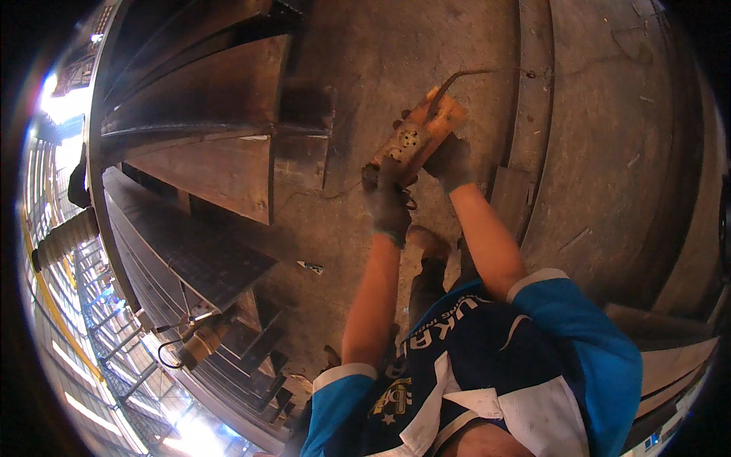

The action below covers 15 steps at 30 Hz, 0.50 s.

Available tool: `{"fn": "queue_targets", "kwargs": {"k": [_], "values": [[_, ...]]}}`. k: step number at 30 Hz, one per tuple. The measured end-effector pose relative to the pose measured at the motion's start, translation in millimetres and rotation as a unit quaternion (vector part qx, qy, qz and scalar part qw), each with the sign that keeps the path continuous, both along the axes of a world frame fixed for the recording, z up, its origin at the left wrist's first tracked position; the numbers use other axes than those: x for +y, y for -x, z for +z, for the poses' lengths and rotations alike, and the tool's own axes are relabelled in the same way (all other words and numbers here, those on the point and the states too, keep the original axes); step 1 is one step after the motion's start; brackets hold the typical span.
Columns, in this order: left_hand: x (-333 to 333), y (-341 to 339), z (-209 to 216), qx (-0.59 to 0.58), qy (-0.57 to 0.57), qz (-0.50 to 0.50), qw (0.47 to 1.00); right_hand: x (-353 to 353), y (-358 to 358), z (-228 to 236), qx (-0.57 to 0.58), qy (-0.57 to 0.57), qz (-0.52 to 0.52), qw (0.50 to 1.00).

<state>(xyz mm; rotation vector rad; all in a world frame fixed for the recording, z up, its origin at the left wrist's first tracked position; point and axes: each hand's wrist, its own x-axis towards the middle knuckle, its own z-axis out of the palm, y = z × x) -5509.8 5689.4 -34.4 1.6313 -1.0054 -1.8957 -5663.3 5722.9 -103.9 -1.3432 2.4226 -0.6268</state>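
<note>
An orange, box-like tool (426,133) with a pale plate full of round holes hangs above the floor in front of me, tilted toward the upper right. My left hand (391,204), in a dark glove, closes around its near left end. My right hand (451,161), also dark-gloved, grips its right side. Both sets of fingers are partly hidden by the tool and the dim light. A dark cable or hose (461,75) curves from the tool's far end to the right. I cannot make out the tool's exact kind.
Large rusty steel plates (221,99) stand at left, with a dark steel sheet (205,236) and stacked pieces below. A long steel beam (533,114) runs along the concrete floor (601,167) at right. A small scrap (310,266) lies near my feet. A brown cylindrical machine part (202,344) is lower left.
</note>
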Motion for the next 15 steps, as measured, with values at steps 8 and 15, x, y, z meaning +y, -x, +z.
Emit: {"fn": "queue_targets", "kwargs": {"k": [8,15], "values": [[-4,-11,24,-0.136,0.111,-0.073,0.982,0,11,-26,-0.143,-0.048,-0.068,0.986],[-21,-13,55,-0.241,0.34,-0.29,0.862,6,18,-58,-0.043,-0.076,-0.061,0.994]]}}
